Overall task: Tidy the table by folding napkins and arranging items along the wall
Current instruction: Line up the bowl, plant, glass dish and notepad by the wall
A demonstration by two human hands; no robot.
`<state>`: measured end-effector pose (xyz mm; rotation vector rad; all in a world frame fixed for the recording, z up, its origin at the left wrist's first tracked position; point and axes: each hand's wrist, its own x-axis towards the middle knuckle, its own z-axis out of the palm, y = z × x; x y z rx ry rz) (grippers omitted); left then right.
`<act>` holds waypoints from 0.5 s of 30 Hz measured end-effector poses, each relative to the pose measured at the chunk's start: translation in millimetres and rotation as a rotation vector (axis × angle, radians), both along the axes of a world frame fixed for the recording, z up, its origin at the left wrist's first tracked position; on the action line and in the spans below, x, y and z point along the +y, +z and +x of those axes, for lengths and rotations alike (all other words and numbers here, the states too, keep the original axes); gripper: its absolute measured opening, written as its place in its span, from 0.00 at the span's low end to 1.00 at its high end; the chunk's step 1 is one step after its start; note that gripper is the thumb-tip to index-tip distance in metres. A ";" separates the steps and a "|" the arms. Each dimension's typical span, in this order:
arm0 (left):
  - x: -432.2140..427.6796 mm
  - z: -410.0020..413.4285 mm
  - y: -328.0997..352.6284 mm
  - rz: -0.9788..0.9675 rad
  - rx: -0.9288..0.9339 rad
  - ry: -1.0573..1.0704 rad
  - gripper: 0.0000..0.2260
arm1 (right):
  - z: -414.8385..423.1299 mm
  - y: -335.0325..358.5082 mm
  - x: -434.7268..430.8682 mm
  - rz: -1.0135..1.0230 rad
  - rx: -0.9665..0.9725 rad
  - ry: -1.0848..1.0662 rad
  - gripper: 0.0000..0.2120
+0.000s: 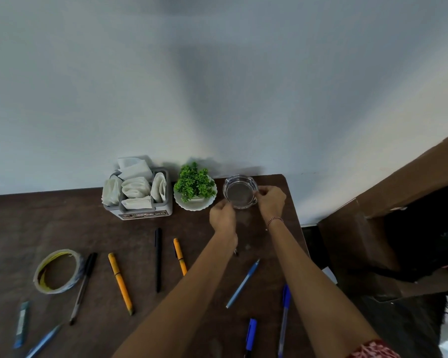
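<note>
Both your hands grip a glass ashtray (239, 191) — left hand (222, 215) on its near-left rim, right hand (270, 201) on its right — by the wall, beside the potted plant (194, 184) on the worktop (62, 228).

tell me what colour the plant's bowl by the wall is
White, with a scalloped rim; the plant bowl shows in the head view.

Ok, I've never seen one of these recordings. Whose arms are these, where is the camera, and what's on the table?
One picture, from a camera worn on a person's head, looking down at their bare arms. The left hand and right hand both grip a clear round glass ashtray by the white wall. Beside it sit a small green plant in a white bowl and a grey holder of white napkins. Pens and a tape roll lie scattered on the dark wooden table.
</note>
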<state>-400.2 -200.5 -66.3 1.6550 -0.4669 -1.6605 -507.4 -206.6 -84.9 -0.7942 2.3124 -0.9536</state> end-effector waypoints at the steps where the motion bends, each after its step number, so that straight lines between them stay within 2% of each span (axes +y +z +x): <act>1: 1.1 2.6 2.6 0.003 -0.003 0.005 0.10 | 1.8 1.8 2.2 -0.008 -0.011 -0.005 0.13; 3: 4.4 11.2 9.5 0.002 0.023 0.018 0.07 | 7.1 9.4 11.3 -0.047 -0.019 -0.042 0.16; 7: 20.6 40.5 25.1 -0.027 0.101 0.028 0.11 | 33.7 37.0 49.3 -0.195 -0.059 -0.143 0.17; 11: 45.0 77.5 33.8 -0.090 0.058 0.014 0.11 | 84.6 55.8 95.3 -0.292 -0.052 -0.115 0.18; 15: 72.0 120.1 41.8 -0.142 0.026 0.028 0.11 | 145.3 55.9 130.1 -0.291 0.013 -0.015 0.17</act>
